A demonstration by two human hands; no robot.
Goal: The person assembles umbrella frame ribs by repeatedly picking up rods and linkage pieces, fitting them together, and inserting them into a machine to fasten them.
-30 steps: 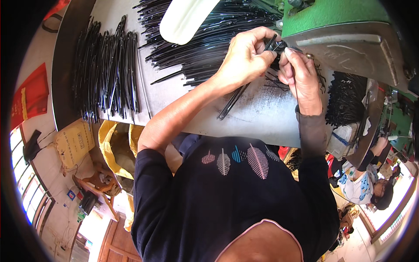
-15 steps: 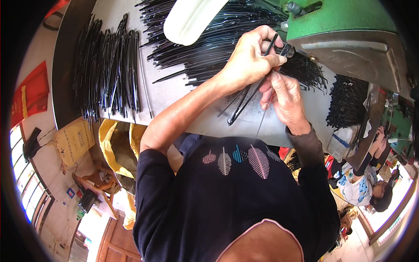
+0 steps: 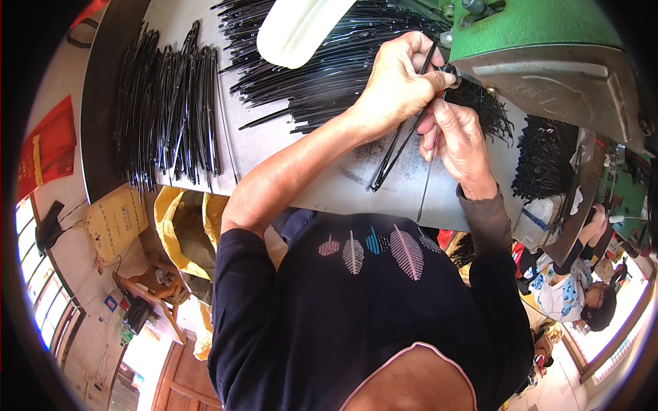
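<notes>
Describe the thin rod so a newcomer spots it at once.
Start at the green machine, upper right. Below and left of it, the person's right hand grips the thin rod, whose lower end points toward the table's near edge. It runs alone and is thinner than the black strips just to its left.

Workroom interior, daylit from 2 sides. Left: pale wall [image 3: 96, 312] bearing 1 red sheet [image 3: 51, 147] and, below it, 1 barred window [image 3: 40, 274] — its panes bleached by outside light. Lower left: brown wooden panelled door [image 3: 185, 377], with a small table [image 3: 163, 318] nearby. Right: 1 bright opening [image 3: 625, 312] in a brown frame, above pale floor [image 3: 558, 390]. Upper centre: grey metal-topped workbench [image 3: 329, 185] — dark along its left edge, the top reflecting light softly.
</notes>
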